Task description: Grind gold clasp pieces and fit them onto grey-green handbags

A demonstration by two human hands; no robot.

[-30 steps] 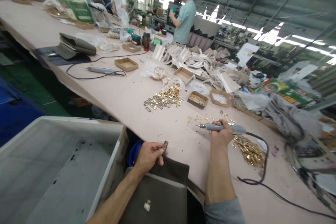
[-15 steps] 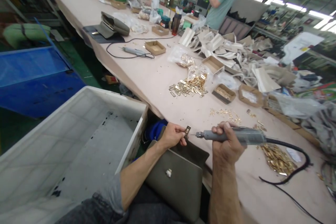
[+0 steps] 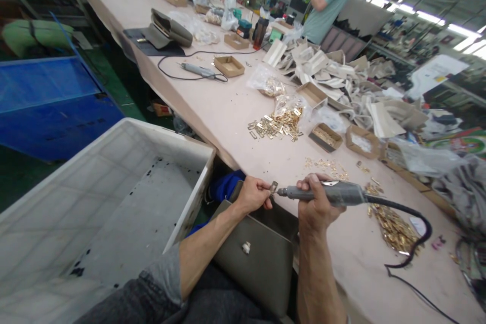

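Note:
My left hand (image 3: pixel 255 195) pinches a small rectangular metal plate (image 3: pixel 274 186) with a slot in it, at the edge of the bag's dark flap (image 3: pixel 281 216). Wrapped round a grey electric screwdriver (image 3: pixel 334 193), my right hand (image 3: pixel 317 200) holds it level, with its bit pointing left and meeting the plate or nearly so; whether they touch is too small to tell. On my lap lies the grey-green bag body (image 3: pixel 258 258), bearing a small whitish metal fitting (image 3: pixel 246 247). Any screw at the bit cannot be made out.
A white plastic bin (image 3: pixel 125 202) stands at my left. On the table (image 3: pixel 212 111) lie a pile of gold plates (image 3: pixel 279 124), gold parts (image 3: pixel 395 228), small cardboard boxes (image 3: pixel 325 136) and a second electric screwdriver (image 3: pixel 199 70). A person (image 3: pixel 334 0) stands at the far side.
My right hand has moved left with the electric screwdriver, bringing its bit up to the plate. My left hand still pinches the plate, and the camera view has shifted slightly.

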